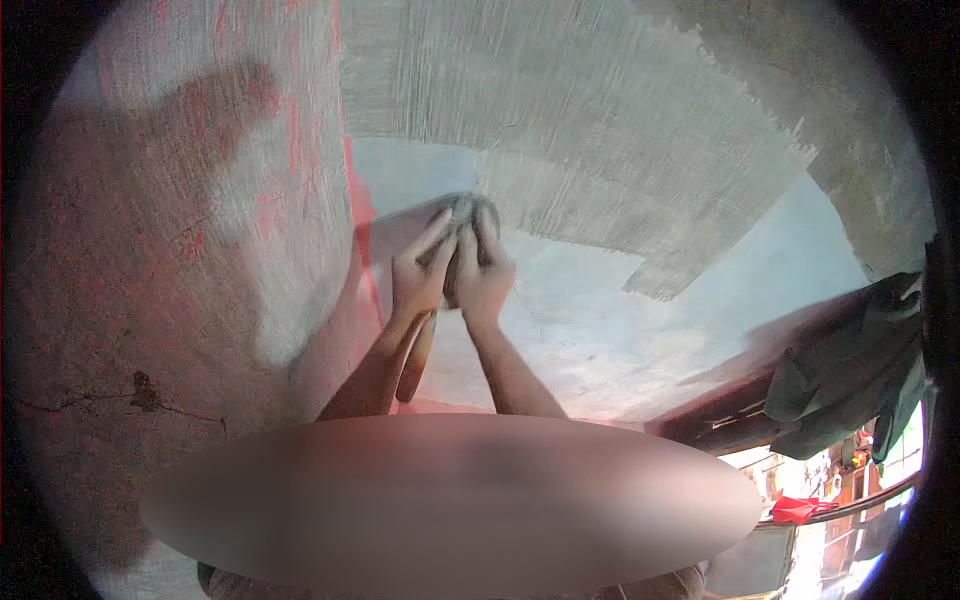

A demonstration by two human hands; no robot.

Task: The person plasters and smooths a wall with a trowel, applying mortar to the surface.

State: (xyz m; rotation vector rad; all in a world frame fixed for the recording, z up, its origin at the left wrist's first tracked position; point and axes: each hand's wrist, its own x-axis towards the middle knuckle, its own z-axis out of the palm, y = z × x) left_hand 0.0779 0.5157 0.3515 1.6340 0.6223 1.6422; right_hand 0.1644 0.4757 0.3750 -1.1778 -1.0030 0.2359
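Both my left hand (424,265) and my right hand (484,271) are raised in the middle of the view, closed around a dark grey, blurred object (461,210) that looks like a brush or pad head. A brown wooden handle (414,365) hangs down from between my hands, beside my left forearm. Behind them is a pale blue-white surface (560,310) partly coated in streaky grey (560,120). The exact shape of what my fingers grip is unclear.
A pink-streaked, cracked wall (170,300) rises at the left. Dark cloth (840,360) drapes at the right. Beneath it are a red item (800,508), a curved dark rail (860,500) and a bright opening with small clutter. A blurred oval hides the lower middle.
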